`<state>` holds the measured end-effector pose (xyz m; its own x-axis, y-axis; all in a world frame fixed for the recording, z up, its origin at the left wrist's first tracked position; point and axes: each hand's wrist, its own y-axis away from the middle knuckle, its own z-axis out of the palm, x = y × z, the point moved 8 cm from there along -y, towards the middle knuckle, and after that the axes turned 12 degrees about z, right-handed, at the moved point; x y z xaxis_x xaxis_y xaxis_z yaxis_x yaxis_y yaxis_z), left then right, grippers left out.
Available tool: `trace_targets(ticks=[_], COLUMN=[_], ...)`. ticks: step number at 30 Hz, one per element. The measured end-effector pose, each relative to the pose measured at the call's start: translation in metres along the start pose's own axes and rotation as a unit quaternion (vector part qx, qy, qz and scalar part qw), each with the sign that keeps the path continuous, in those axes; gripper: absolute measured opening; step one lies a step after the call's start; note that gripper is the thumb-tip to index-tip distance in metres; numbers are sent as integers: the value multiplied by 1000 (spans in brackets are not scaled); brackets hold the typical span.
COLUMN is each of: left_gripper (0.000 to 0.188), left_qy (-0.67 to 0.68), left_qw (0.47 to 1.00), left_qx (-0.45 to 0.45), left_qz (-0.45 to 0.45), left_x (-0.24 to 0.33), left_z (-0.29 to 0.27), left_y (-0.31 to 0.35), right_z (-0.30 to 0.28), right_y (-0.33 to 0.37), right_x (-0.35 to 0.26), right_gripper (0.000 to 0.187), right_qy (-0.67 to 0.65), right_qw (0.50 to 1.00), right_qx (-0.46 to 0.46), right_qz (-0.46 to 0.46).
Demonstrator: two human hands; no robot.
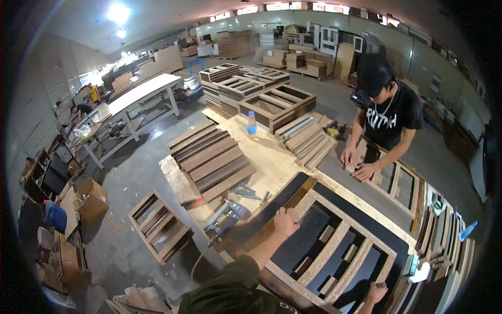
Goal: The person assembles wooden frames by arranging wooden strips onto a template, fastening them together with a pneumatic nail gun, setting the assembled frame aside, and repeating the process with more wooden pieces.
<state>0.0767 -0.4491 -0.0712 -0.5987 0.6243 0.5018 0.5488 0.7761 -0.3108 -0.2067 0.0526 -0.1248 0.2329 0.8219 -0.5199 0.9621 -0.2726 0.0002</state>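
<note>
In front of me a wooden frame [334, 238] with slanting crossbars lies over a black-topped work surface [400, 246]. My left hand [286, 222] is closed on its far left corner. Lower right, my right hand [376, 292] is closed around the frame's right side rail. Small wooden blocks [328, 285] show between the crossbars. Left of my left forearm lies a grey nail gun [230, 213] with a hose, touched by neither hand. Several dark grey strips [244, 192] lie beyond it.
Across the bench a co-worker [389, 115] handles another wooden frame [402, 180]. Slats [214, 162] and a blue-capped bottle [251, 124] rest on the plywood [261, 157]. Stacked frames [277, 102] stand behind. A small frame [159, 227] stands left; boards [444, 246] crowd the right.
</note>
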Motion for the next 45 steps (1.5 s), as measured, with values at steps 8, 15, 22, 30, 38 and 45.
trace_targets(ticks=[8,15,22,30,38,45], left_gripper=[52,75,64,66,49,68], left_qy=[82,92,146,258,715,246], left_qw=[983,979,962,942,666,939], left_qx=[114,129,159,117,-157,-242], left_qz=[114,126,168,180,-143,11], left_x=[82,109,107,88,-14,-85], left_z=[-89,-145,-93,-57,-45,23], left_y=[-42,-94,-122,-119,-57,38], right_z=[-89,-165,-143,-118,-124,-50], right_y=[-36,-44,-45,-39,15,52], right_x=[-17,-84,-102,-89,-29,44], right_gripper=[51,58,39,49,62,66], right_qy=[-170,-394,-301,-263,-506,-356], right_qw=[971,899,934,956,783,854], right_qx=[115,146,190,114,-347,-370], right_qz=[-125,-125,-27,-56,-98,78])
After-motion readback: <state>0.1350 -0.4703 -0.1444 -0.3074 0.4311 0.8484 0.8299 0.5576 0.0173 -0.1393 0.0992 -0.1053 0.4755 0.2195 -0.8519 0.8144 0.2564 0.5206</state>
